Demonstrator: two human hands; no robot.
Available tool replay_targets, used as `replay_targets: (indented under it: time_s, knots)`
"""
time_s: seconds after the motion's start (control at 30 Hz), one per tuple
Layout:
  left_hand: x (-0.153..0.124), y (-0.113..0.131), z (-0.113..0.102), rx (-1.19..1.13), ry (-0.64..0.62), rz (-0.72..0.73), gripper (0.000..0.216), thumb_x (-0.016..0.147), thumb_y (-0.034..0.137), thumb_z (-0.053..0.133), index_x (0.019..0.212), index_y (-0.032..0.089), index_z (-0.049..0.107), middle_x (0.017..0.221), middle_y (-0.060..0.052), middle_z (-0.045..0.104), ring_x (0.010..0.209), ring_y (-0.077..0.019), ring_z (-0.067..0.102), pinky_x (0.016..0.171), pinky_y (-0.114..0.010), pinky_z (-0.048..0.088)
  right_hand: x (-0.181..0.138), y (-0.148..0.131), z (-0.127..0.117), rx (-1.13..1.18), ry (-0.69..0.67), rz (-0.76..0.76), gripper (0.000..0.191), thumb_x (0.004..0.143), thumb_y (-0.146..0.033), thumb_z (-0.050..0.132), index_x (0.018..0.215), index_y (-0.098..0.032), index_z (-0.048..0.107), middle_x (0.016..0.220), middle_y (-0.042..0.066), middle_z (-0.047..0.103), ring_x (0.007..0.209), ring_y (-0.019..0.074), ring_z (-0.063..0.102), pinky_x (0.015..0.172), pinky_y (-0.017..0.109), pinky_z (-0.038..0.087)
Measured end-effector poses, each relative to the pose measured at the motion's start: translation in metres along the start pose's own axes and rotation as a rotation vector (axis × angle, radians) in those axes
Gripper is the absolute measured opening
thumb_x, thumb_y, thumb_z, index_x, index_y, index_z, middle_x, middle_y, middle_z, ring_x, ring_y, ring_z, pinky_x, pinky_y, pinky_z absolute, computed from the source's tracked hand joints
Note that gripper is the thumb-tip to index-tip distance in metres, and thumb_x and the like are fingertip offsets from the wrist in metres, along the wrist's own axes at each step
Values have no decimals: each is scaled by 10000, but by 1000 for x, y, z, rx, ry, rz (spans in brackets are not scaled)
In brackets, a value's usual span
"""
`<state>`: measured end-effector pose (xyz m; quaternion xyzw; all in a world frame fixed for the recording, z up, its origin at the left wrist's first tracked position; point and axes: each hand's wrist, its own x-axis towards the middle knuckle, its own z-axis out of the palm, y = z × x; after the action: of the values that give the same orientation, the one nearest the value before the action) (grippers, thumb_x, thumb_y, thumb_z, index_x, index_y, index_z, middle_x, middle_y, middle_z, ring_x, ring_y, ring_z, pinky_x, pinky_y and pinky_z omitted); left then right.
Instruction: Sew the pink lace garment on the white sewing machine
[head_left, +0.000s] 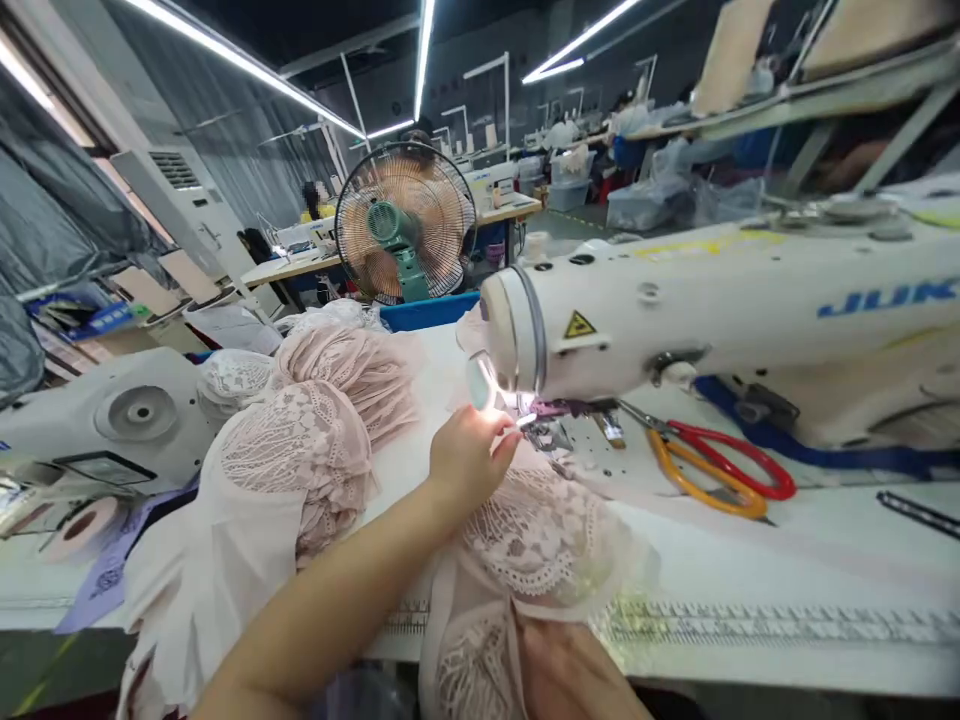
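The white counter (750,560) is lying under my grip, and the big white sewing machine (712,310) is standing to the right of it. Pink lace fabric (315,450) is piling to the left of my left grip (469,455) and is also spreading just below it. My left grip is closing its fingers near the needle area, touching the lace there; what it is pinching I cannot tell. My right grip (570,670) is resting low under the lace, its state hidden. Red and orange scissors (712,470) are lying further right.
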<state>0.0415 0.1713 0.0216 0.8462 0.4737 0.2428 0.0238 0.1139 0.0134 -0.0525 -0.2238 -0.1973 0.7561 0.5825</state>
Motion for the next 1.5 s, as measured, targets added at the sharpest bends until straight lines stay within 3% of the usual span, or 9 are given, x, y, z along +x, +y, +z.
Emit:
replay_targets:
  time_s: [0.1,0.27,0.47,0.63,0.9,1.17,1.33,1.43,1.5]
  knots:
    - [2,3,-4,66,22,-2,180,841,305,483,780,225,632,767,-9,644,734,-174,553,604,-269,390,3,-6,9,127,-58,3,462,704,-351,694,1146,-254,597,1134,70,656,1258,248,403,1059,458,259]
    - [5,6,-9,116,36,4,183,830,278,488,757,215,643,678,-5,636,676,-171,552,588,-267,393,2,-14,13,139,-132,11,325,750,-294,656,1073,-261,638,1110,49,669,1248,216,417,1068,437,226]
    - [1,11,-1,-79,182,71,172,819,222,475,747,202,630,676,1,627,628,-118,553,565,-213,447,1,-20,16,134,-156,8,407,729,-351,676,1121,-265,613,1107,54,671,1249,229,414,1078,441,198]
    - [1,13,6,-190,302,26,158,818,242,493,758,203,634,700,9,637,601,-94,551,558,-189,473,2,-20,16,132,-163,-15,401,735,-357,666,1122,-263,616,1116,51,667,1255,221,406,1092,415,175]
    - [7,16,11,-337,305,-6,185,811,287,507,695,188,612,586,29,581,532,-75,521,517,-166,463,3,-19,16,144,-156,4,411,722,-368,680,1113,-256,623,1134,44,658,1285,204,361,1101,389,161]
    - [3,12,6,-320,220,-53,186,804,301,515,682,188,598,655,9,606,617,-101,548,586,-209,498,3,-21,15,147,-175,11,411,718,-372,685,1097,-223,633,1111,93,665,1228,254,437,1066,442,232]
    - [-10,-2,-4,-292,191,8,150,810,288,495,745,185,583,725,-16,602,679,-119,557,588,-226,496,4,-20,14,143,-157,24,413,682,-367,715,1062,-216,654,1080,97,679,1215,277,450,1058,463,251]
    - [-21,-6,-13,-203,5,83,188,840,263,436,788,184,598,763,-37,613,715,-132,570,647,-249,501,3,-16,12,146,-134,40,323,676,-361,721,972,-236,690,1072,71,686,1223,264,442,1077,437,224]
    - [-27,-5,-17,-127,-173,129,205,848,243,418,892,184,610,915,-62,637,839,-153,589,754,-276,499,1,-12,8,139,-100,50,211,668,-347,733,860,-260,714,1057,44,693,1215,253,453,1089,411,209]
